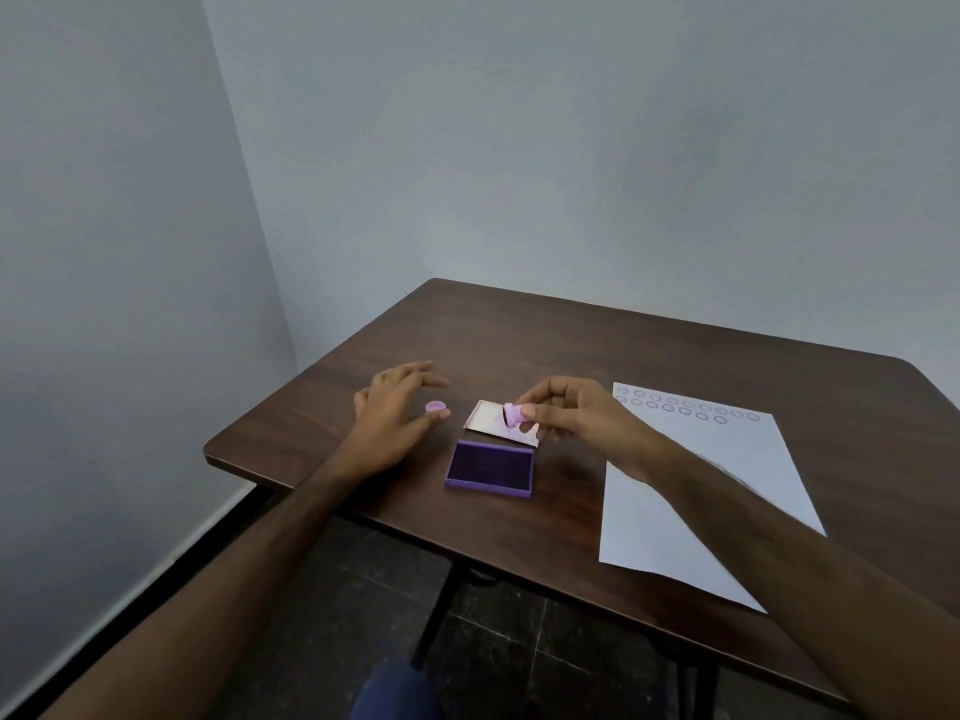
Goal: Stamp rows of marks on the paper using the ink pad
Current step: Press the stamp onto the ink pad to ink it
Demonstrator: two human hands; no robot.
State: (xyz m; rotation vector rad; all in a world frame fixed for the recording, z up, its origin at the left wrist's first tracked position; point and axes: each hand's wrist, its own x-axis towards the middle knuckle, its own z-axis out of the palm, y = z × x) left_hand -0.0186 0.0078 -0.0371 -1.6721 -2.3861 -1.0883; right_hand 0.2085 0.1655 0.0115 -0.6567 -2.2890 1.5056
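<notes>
Right hand [566, 413] pinches the small lilac plastic stamp [511, 414] by its sides between thumb and fingertips, tilted over the pad's open whitish lid [485, 423] just behind the purple rectangular ink pad [490, 468]; it looks light, rigid and slick, so a side grip near the top seems best. Left hand [395, 413] hangs spread and empty, a fingertip about touching the round lilac cap [435, 406]. White paper sheet [696, 491], thin and likely to slide, lies right of the pad under the right forearm, two rows of marks [685, 407] along its far edge, bare dark wooden table [519, 345] beyond, near edge close.

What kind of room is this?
Probably a plain, bare room set up for desk work: blank grey walls meeting in a corner, one dark wooden table, a dark tiled floor below.
</notes>
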